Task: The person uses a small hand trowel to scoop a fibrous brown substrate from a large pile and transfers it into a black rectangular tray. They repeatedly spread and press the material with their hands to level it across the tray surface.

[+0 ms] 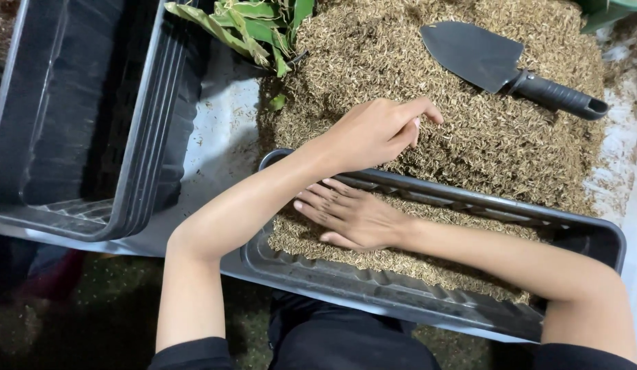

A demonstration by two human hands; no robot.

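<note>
- Head view, left hand (376, 131): reaches across the right forearm onto the heap of husks (469, 130), fingers curled loosely inward with the tips in the material; whether it encloses any husks cannot be told.
- Head view, right hand (349, 216): lies flat and open, palm down, fingers spread, pressing on the husks inside the long grey planter (400, 291); it grips nothing.
- The planter sits just below the heap, its far rim touching the heap's edge; husks fill its floor.
- A dark trowel (507, 65) rests on the heap, well apart from both hands, blade to the left.
- Stacked empty planters (137, 137) stand to the left on the pale surface (222, 137).
- Green leaves (253, 27) lie at the heap's upper-left edge.
</note>
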